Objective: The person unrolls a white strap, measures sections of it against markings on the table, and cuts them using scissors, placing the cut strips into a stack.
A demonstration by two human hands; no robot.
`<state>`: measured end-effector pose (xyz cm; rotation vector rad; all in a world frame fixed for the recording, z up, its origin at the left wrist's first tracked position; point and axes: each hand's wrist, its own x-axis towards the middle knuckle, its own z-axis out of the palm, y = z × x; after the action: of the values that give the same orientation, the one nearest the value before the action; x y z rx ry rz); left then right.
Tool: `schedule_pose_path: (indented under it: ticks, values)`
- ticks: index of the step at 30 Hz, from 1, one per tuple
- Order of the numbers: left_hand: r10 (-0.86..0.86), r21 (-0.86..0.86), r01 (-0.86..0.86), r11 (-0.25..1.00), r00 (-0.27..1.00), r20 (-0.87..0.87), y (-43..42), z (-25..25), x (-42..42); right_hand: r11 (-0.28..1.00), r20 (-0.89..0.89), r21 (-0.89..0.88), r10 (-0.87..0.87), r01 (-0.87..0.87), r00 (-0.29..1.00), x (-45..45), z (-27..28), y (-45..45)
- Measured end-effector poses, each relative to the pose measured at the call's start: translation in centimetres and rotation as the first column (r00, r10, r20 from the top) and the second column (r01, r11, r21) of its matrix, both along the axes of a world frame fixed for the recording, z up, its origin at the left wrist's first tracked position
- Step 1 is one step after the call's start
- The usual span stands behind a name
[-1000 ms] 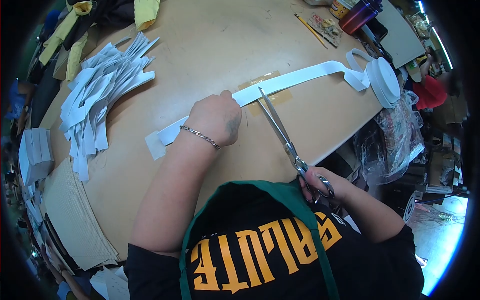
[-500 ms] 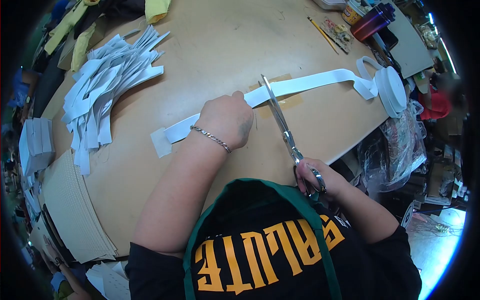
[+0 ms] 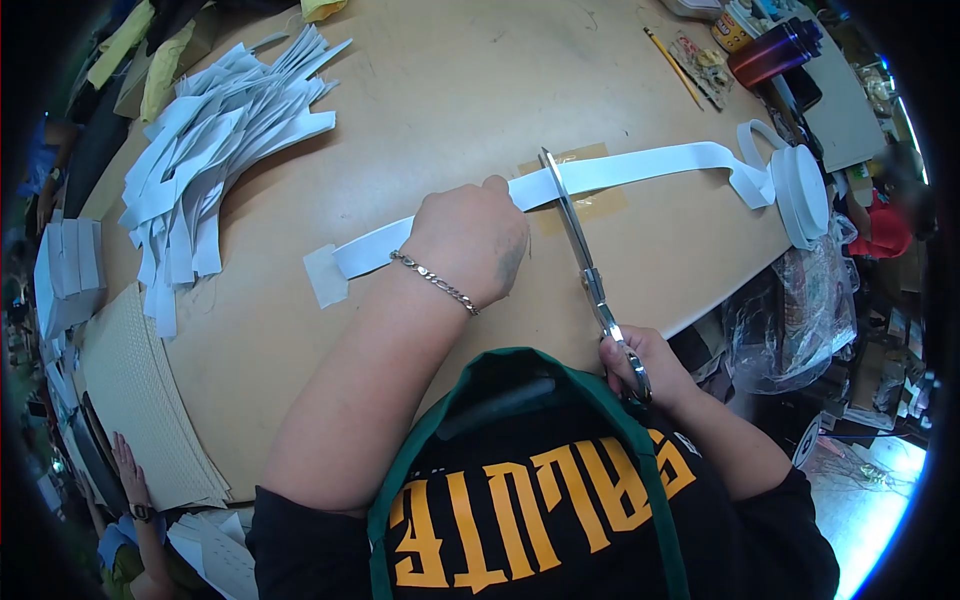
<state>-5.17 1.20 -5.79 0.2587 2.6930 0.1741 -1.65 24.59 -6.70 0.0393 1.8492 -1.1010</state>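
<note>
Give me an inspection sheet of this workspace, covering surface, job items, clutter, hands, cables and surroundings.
Surface: tan tabletop, with brown tape and a pale patch stuck on it.
Job's things: white strip running to a roll; scissors crossing the strip, whether cutting is unclear.
Clutter: heap of white strips at left; yellow pencil and bottle at far right.
Hands: left hand on the strip; right hand holding the scissors.
Cables: nothing clearly seen.
Surroundings: clear plastic beyond the right edge; another person's hand at lower left.

Piled strips (image 3: 205, 150) and shears (image 3: 593, 285) mark a workshop.
</note>
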Motion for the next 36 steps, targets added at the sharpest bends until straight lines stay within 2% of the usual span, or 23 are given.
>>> schedule_pose_path:
  ticks: [8, 14, 17, 21, 25, 28, 30, 31, 32, 33, 35, 36]
  values:
    - [0.004, 0.011, -0.004, 1.0, 0.999, -0.044, 0.0, 0.2, 0.3, 0.995, -0.005, 0.103, 0.022, -0.021, 1.0, -0.1, 0.1, -0.8]
    - [0.032, 0.022, -0.032, 0.999, 0.999, -0.021, 0.1, 0.2, 0.3, 0.996, 0.035, 0.084, 0.001, -0.004, 0.999, 0.0, -0.2, -0.6]
    - [0.044, 0.06, -0.043, 0.997, 0.999, -0.01, 0.2, 0.4, 0.3, 1.0, 0.096, 0.007, 0.003, -0.004, 0.995, -0.5, -0.1, 0.3]
    - [0.056, 0.033, -0.055, 0.998, 0.998, -0.033, 1.1, 0.8, 0.5, 0.973, -0.015, -0.171, 0.156, -0.156, 0.988, -1.2, 0.7, 3.0]
    - [0.034, 0.013, -0.033, 0.999, 0.999, -0.032, 1.5, 0.5, 0.5, 0.912, -0.052, -0.389, 0.117, -0.128, 0.992, -2.3, 2.3, 5.2]
    - [0.049, -0.006, -0.049, 0.999, 0.999, 0.002, 1.8, 0.7, 0.3, 0.907, -0.228, -0.361, 0.14, -0.217, 0.963, -4.8, 3.0, 7.0]
    - [0.049, -0.021, -0.048, 0.999, 0.999, 0.01, 1.9, 0.9, 0.2, 0.944, -0.268, -0.301, 0.055, -0.137, 0.962, -8.2, 4.1, 6.3]
    - [0.043, -0.033, -0.042, 0.999, 0.999, 0.018, 2.0, 1.0, 0.1, 0.99, -0.436, -0.038, 0.103, -0.132, 0.894, -10.6, 3.9, 5.4]
    - [0.04, -0.046, -0.039, 0.998, 0.999, 0.024, 2.1, 1.1, 0.1, 0.973, -0.571, 0.221, 0.189, -0.072, 0.799, -13.0, 3.8, 4.2]
    - [0.039, -0.06, -0.037, 0.997, 0.999, 0.029, 2.2, 1.3, 0.1, 0.964, -0.647, 0.26, 0.134, 0.052, 0.751, -14.8, 4.4, 2.1]
    - [0.025, -0.064, -0.025, 0.998, 1.0, 0.0, 2.1, 0.8, 0.2, 0.918, -0.739, 0.383, 0.24, 0.1, 0.629, -20.1, 2.7, 0.3]
    - [0.024, -0.065, -0.025, 0.998, 1.0, -0.012, 2.1, 0.6, 0.4, 0.874, -0.717, 0.475, 0.314, 0.106, 0.623, -22.4, 2.5, -0.7]
